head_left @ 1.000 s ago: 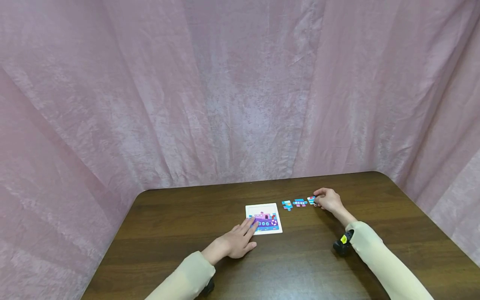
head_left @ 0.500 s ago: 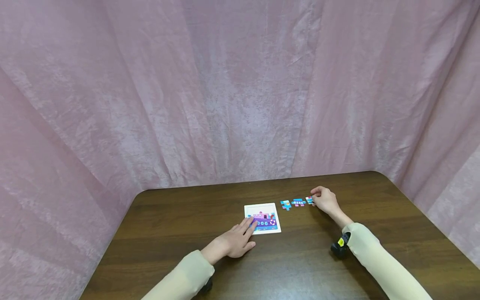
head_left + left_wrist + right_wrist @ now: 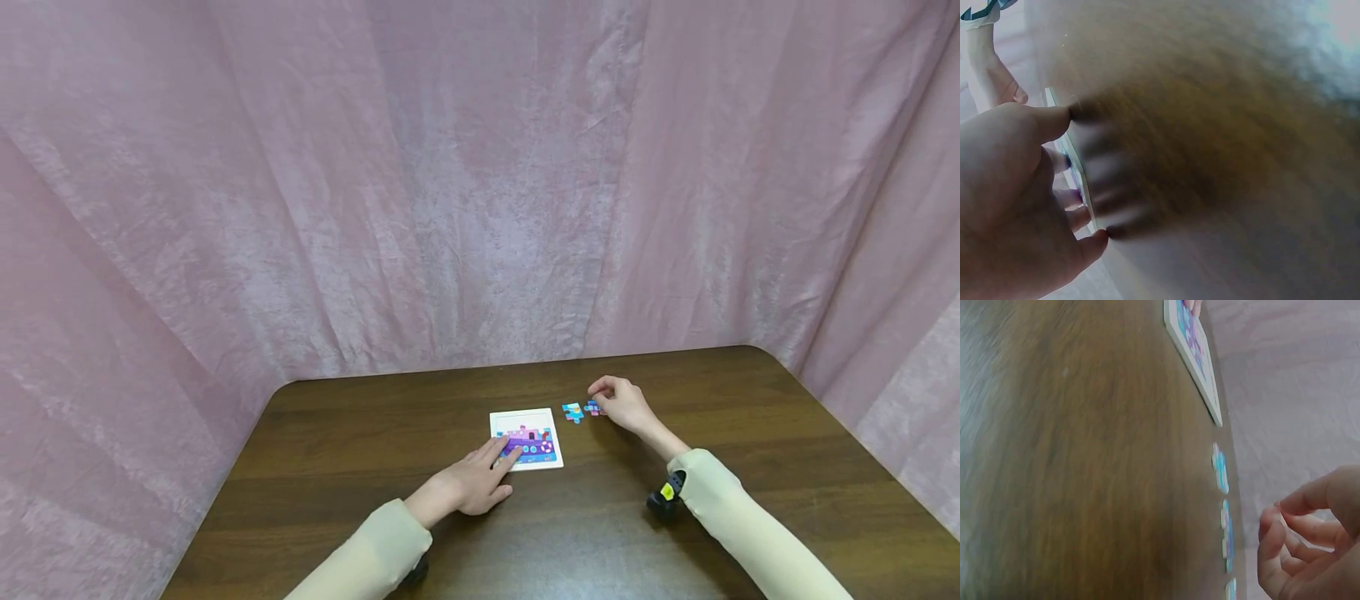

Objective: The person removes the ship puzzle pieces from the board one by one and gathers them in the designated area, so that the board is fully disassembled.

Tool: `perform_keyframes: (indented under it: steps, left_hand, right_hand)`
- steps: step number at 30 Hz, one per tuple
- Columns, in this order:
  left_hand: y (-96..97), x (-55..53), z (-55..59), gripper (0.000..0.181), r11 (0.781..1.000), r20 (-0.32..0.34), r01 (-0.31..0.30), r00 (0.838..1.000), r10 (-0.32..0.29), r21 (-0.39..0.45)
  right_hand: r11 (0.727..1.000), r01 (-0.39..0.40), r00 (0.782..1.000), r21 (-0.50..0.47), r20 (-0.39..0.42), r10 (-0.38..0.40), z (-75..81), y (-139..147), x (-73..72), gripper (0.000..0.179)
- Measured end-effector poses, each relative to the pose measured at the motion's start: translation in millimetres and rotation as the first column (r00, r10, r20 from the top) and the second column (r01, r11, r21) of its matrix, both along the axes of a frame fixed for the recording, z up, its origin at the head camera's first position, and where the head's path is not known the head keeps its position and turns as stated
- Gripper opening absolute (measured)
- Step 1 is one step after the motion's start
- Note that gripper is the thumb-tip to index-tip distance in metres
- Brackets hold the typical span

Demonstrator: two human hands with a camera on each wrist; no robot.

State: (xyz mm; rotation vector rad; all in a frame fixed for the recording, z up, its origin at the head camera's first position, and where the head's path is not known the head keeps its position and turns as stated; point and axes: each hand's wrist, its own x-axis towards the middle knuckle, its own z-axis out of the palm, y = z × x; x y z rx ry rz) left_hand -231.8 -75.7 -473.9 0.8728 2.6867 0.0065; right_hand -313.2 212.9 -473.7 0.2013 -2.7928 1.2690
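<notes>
My left hand [image 3: 471,485] rests with straight, spread fingers on the lower left of a white-framed jigsaw puzzle [image 3: 557,461] showing a purple and pink boat. The puzzle's upper strip is blank white. To its right lies a blue puzzle piece with an orange spot [image 3: 573,412]. My right hand [image 3: 627,407] hovers over a blue and pink puzzle piece [image 3: 592,408], partly covering it. In the right wrist view its fingers are curled, the tips meet, and nothing shows between them. A third puzzle piece [image 3: 1230,590] lies at the row's end, hidden in the head view.
Everything lies on a brown wooden table [image 3: 360,433] with rounded far corners. Pink curtains [image 3: 480,208] hang right behind its far edge. Black wrist cameras [image 3: 663,497] sit at the cuffs of the pale sleeves.
My right hand has moved left from the right-end piece to above the middle one. The right-end piece now lies out of sight behind it. My left hand stays on the puzzle.
</notes>
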Motion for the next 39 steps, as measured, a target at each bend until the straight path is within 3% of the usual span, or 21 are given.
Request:
perform_keyframes:
  steps: [10,19,25,31,36,39]
  left_hand:
    - [4.6,-0.7,4.1,0.061,1.0,0.015,-0.018,1.0,0.018,0.003]
    - [6.7,-1.3,3.5,0.062,1.0,-0.026,-0.004,1.0,0.004,-0.026]
    - [8.9,-0.4,5.1,0.061,0.999,-0.045,0.008,0.999,-0.009,-0.04]
    - [10.5,-1.5,2.5,0.059,0.999,-0.059,0.028,0.998,-0.029,-0.016]
    - [15.7,-1.3,-2.4,0.055,0.998,-0.105,0.022,0.994,-0.029,-0.067]
    - [20.1,3.1,1.7,0.054,0.994,-0.143,0.02,0.989,-0.035,-0.106]
  right_hand:
    - [0.977,-0.212,0.976,0.001,0.049,0.212,-3.5,-18,3.4,0.016]
    - [0.957,-0.288,0.958,0.023,0.03,0.287,-5.3,-33,5.3,0.014]
    - [0.928,-0.372,0.928,0.016,0.045,0.371,-6.3,-42,7.9,0.015]
    - [0.921,-0.383,0.923,0.066,0.066,0.379,-10.2,-48,8.8,0.018]
    - [0.922,-0.376,0.926,0.093,0.069,0.371,-9.9,-51,9.1,0.019]
    - [0.919,-0.378,0.925,0.107,0.069,0.373,-8.8,-52,9.2,0.019]
